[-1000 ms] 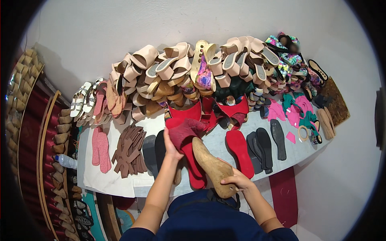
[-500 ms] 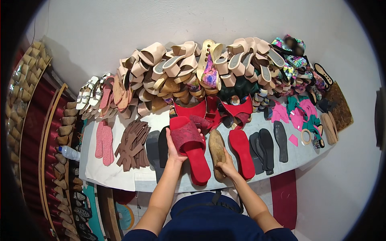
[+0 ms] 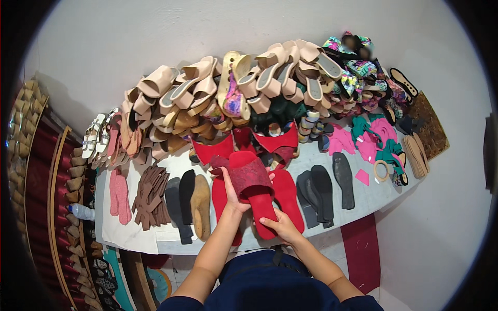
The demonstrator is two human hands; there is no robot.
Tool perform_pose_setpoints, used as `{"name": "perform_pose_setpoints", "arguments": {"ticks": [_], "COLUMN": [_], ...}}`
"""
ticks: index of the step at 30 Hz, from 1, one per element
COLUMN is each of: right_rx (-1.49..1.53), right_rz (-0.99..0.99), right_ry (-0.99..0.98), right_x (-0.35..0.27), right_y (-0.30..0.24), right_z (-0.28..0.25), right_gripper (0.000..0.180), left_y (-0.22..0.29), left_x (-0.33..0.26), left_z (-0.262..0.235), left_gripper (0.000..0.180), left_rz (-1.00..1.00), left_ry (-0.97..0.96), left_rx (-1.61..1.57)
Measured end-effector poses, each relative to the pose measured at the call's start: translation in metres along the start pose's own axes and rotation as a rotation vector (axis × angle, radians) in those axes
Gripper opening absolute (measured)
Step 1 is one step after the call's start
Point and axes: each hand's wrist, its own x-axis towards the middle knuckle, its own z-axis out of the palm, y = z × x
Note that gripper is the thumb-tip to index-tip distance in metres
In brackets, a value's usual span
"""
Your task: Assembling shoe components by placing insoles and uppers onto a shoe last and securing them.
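Observation:
A red slipper with a dark red lace strap is held over the front of the white table. My left hand grips its left side by the strap. My right hand holds its heel end from below. Flat red soles lie on the table under and beside it. Red cut upper pieces lie just behind. To the left, a tan sole-shaped piece rests next to black insoles.
A heap of beige sandals and patterned ones lines the wall. More black soles, pink and brown cut pieces, pink and green scraps, a tape roll. A rack of lasts stands at left.
The tan piece that my right hand held is out of it; a tan piece now lies left beside the black insoles. Both hands now hold the red slipper, lifted nearer to me.

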Motion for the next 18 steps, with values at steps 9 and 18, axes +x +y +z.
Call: {"name": "perform_pose_setpoints", "arguments": {"ticks": [9, 18], "right_rx": [-0.811, -1.364], "right_rz": [-0.461, -0.449], "right_ry": [0.432, 0.466], "right_x": [-0.007, -0.017], "right_y": [-0.03, -0.04], "right_z": [-0.069, -0.091], "right_gripper": [0.049, 0.073], "left_y": [-0.079, -0.124], "left_x": [0.041, 0.074], "left_z": [0.019, 0.005], "left_gripper": [0.078, 0.071], "left_rz": [0.141, 0.175], "left_ry": [0.389, 0.362], "left_rx": [0.541, 0.584]}}
